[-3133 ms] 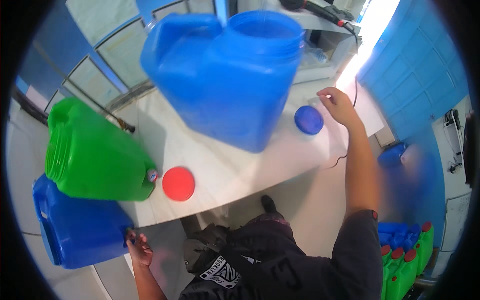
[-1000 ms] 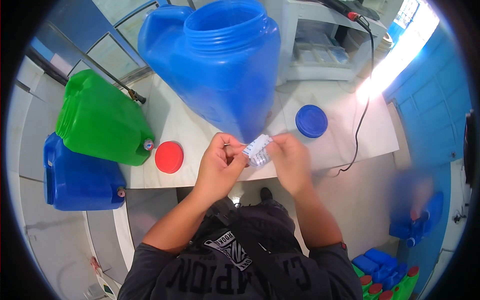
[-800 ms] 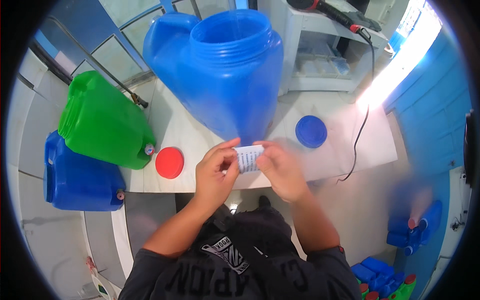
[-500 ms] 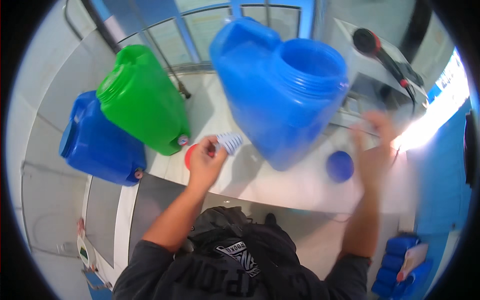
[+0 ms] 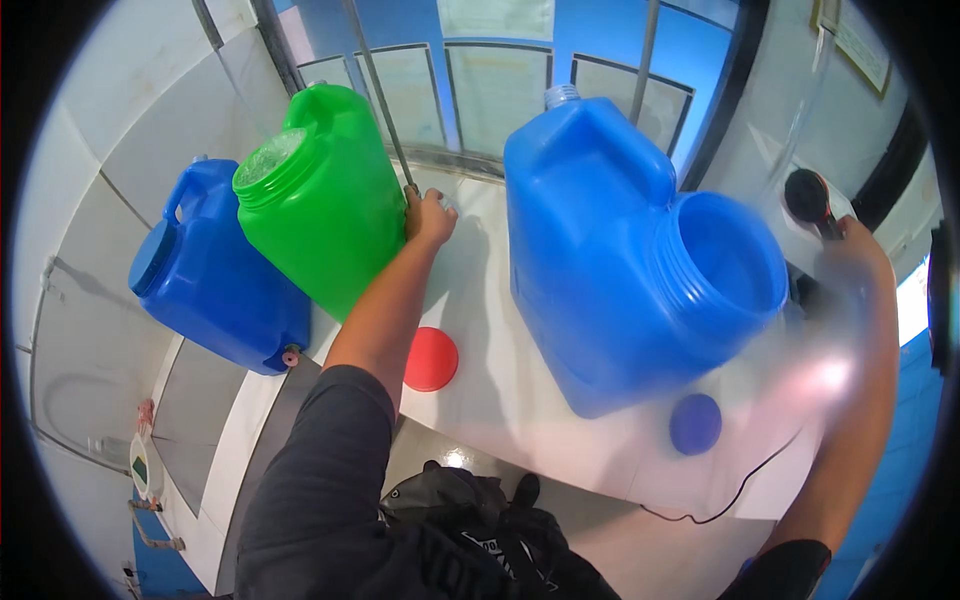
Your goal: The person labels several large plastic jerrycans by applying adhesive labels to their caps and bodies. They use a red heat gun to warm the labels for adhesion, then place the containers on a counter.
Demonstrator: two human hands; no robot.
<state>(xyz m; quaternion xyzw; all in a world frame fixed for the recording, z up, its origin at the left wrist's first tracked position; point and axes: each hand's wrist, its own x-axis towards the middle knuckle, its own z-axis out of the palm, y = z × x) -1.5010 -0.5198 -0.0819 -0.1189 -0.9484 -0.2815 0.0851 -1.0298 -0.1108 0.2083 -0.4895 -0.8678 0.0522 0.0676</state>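
On my screen, the L hand has its fingers curled at the low end of the pipe; a pale scrap shows at its far edge. I cannot tell if the fingers are pressed on either one. The R hand is at the handle of the black-red tool, partly blurred, so I cannot say if it is pinching or only touching.

Just left of the L hand stands the green jug, mouth uncovered, w/ whitish froth in it; prob. the pipe end is placed there so that it is reachable beside the jug. Farther left is the small blue jug, w/ its cap on. Btw. both hands is the big blue jug, mouth open toward the R side, prob. for easy access.

Nearer to the body than the L hand lies the red lid; below the R hand and to its left, the blue lid. Both are flat on the table, prob. bc two mouths are uncovered.
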